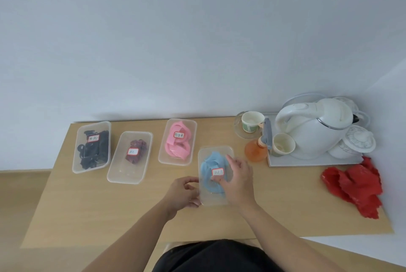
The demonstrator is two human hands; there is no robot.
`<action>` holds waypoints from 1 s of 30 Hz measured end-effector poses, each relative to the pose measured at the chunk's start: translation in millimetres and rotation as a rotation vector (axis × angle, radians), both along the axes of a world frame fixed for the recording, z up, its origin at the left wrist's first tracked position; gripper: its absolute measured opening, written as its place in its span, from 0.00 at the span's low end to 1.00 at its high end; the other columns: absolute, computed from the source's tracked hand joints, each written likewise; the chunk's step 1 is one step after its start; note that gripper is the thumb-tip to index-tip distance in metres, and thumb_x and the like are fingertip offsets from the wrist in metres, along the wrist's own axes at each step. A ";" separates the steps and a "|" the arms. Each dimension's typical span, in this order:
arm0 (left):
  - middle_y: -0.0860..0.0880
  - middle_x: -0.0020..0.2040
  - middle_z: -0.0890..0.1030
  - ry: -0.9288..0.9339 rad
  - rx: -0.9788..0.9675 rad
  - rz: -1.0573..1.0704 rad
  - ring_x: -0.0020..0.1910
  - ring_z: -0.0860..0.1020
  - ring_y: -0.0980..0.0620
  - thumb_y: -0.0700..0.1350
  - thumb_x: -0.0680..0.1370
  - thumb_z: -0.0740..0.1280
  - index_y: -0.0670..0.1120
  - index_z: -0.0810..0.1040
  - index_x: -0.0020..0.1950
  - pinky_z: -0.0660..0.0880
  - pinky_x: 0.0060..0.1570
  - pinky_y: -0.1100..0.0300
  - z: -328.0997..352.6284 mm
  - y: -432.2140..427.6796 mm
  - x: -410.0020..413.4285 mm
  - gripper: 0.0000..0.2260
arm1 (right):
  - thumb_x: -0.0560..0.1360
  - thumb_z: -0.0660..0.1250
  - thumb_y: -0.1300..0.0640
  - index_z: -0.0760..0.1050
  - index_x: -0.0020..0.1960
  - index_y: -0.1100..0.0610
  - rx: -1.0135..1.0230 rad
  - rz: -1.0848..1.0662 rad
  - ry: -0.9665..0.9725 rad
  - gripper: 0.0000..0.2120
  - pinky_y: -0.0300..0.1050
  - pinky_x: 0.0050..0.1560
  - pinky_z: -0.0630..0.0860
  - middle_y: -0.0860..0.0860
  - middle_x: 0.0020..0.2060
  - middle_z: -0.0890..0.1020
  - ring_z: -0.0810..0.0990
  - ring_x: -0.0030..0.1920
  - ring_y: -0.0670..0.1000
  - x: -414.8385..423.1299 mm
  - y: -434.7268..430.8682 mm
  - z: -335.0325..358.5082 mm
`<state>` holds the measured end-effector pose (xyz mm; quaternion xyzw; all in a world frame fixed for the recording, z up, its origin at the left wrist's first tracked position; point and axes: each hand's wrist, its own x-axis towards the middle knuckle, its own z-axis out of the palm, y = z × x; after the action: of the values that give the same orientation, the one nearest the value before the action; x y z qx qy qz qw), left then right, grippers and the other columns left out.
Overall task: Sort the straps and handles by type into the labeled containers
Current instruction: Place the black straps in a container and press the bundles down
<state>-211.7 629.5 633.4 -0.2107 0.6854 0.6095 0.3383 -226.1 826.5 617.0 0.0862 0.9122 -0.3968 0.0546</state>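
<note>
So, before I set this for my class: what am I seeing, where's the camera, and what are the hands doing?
No machine: a person wears a camera on the head, looking down at their own hands. On the wooden table, four clear labelled tubs hold black straps, dark red straps, pink straps and blue straps. The left hand grips the blue-strap tub by its near-left edge; the right hand reaches in onto the blue straps, grip unclear. At right: a white kettle on a tray, paper cups, crumpled red plastic.
</note>
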 end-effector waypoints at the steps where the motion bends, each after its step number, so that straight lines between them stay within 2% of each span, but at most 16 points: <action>1: 0.42 0.38 0.84 -0.002 -0.004 -0.009 0.35 0.82 0.45 0.32 0.79 0.64 0.44 0.80 0.59 0.83 0.43 0.52 0.9 -1.8 1.9 0.13 | 0.68 0.78 0.41 0.71 0.74 0.52 0.059 0.021 0.010 0.39 0.42 0.64 0.62 0.50 0.64 0.73 0.68 0.65 0.53 0.1 -0.1 -2.3; 4: 0.42 0.41 0.84 -0.007 -0.070 -0.011 0.36 0.82 0.45 0.34 0.79 0.63 0.44 0.81 0.58 0.83 0.46 0.47 -1.1 -3.5 2.6 0.12 | 0.71 0.74 0.39 0.68 0.76 0.52 0.147 0.079 -0.019 0.38 0.46 0.72 0.59 0.51 0.76 0.66 0.62 0.74 0.55 2.9 -1.1 -7.7; 6: 0.45 0.45 0.85 0.070 -0.213 -0.020 0.36 0.84 0.48 0.38 0.81 0.62 0.46 0.81 0.60 0.83 0.46 0.45 -5.1 -2.2 -1.1 0.12 | 0.74 0.72 0.38 0.65 0.78 0.53 0.190 0.103 -0.023 0.38 0.46 0.75 0.57 0.50 0.80 0.59 0.58 0.77 0.53 4.7 -3.5 -10.1; 8: 0.50 0.47 0.85 0.214 -0.370 -0.062 0.38 0.85 0.53 0.45 0.82 0.64 0.49 0.79 0.64 0.84 0.45 0.49 -3.9 1.1 -6.7 0.12 | 0.76 0.69 0.38 0.62 0.79 0.55 0.217 0.119 -0.026 0.38 0.46 0.76 0.56 0.49 0.82 0.54 0.55 0.80 0.52 4.1 -6.2 -10.5; 11: 0.56 0.51 0.82 0.382 -0.500 -0.152 0.42 0.84 0.55 0.49 0.81 0.67 0.49 0.75 0.72 0.80 0.44 0.59 2.5 7.6 -14.4 0.19 | 0.77 0.68 0.39 0.58 0.80 0.57 0.221 0.110 -0.030 0.40 0.45 0.76 0.57 0.48 0.82 0.52 0.54 0.80 0.50 1.1 -10.6 -7.4; 16: 0.52 0.58 0.81 0.477 -0.603 -0.292 0.52 0.80 0.50 0.46 0.81 0.69 0.47 0.69 0.78 0.73 0.54 0.62 0.3 10.7 -26.0 0.25 | 0.78 0.66 0.40 0.55 0.81 0.60 0.198 0.090 -0.047 0.41 0.43 0.74 0.61 0.49 0.82 0.48 0.54 0.81 0.48 0.5 -16.0 -4.8; 17: 0.52 0.57 0.81 0.471 -0.603 -0.309 0.52 0.80 0.50 0.46 0.81 0.69 0.47 0.69 0.78 0.73 0.54 0.62 0.3 10.4 -27.6 0.26 | 0.79 0.66 0.40 0.54 0.81 0.60 0.195 0.089 -0.055 0.41 0.41 0.74 0.61 0.48 0.82 0.47 0.53 0.81 0.48 0.3 -16.5 -4.2; 20: 0.53 0.51 0.82 0.409 -0.558 -0.314 0.38 0.77 0.51 0.46 0.81 0.69 0.50 0.67 0.79 0.79 0.48 0.55 1.0 9.7 -30.9 0.26 | 0.79 0.65 0.40 0.52 0.82 0.59 0.194 0.080 -0.076 0.41 0.39 0.73 0.61 0.47 0.82 0.46 0.52 0.81 0.47 -0.7 -16.7 -2.0; 22: 0.56 0.47 0.81 0.387 -0.538 -0.315 0.34 0.77 0.54 0.47 0.80 0.70 0.53 0.66 0.79 0.81 0.44 0.54 1.9 8.8 -31.3 0.28 | 0.79 0.65 0.40 0.52 0.82 0.59 0.188 0.070 -0.085 0.41 0.39 0.72 0.63 0.46 0.82 0.45 0.54 0.80 0.46 -1.4 -16.8 -0.4; 24: 0.57 0.46 0.80 0.387 -0.534 -0.320 0.33 0.77 0.56 0.47 0.79 0.71 0.54 0.66 0.79 0.81 0.44 0.55 2.9 8.4 -32.0 0.29 | 0.80 0.66 0.41 0.52 0.82 0.59 0.178 0.060 -0.089 0.40 0.39 0.72 0.63 0.45 0.82 0.47 0.54 0.80 0.45 -2.5 -16.2 0.5; 27: 0.56 0.46 0.80 0.386 -0.535 -0.313 0.35 0.78 0.53 0.48 0.79 0.72 0.55 0.66 0.79 0.81 0.45 0.53 3.6 10.2 -33.8 0.30 | 0.78 0.68 0.42 0.54 0.81 0.58 0.151 0.034 -0.105 0.40 0.40 0.72 0.64 0.48 0.82 0.52 0.55 0.80 0.46 -5.0 -13.9 1.6; 30: 0.55 0.45 0.80 0.370 -0.516 -0.298 0.34 0.80 0.52 0.47 0.79 0.72 0.55 0.66 0.79 0.82 0.43 0.53 5.5 13.0 -34.1 0.30 | 0.78 0.69 0.42 0.56 0.81 0.58 0.135 0.010 -0.111 0.41 0.42 0.74 0.64 0.48 0.81 0.55 0.57 0.79 0.47 -6.8 -11.9 0.7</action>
<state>-245.9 642.6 638.9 -0.0729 0.8898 0.3879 0.2293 -232.9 814.5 617.6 0.1072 0.9328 -0.3289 0.1010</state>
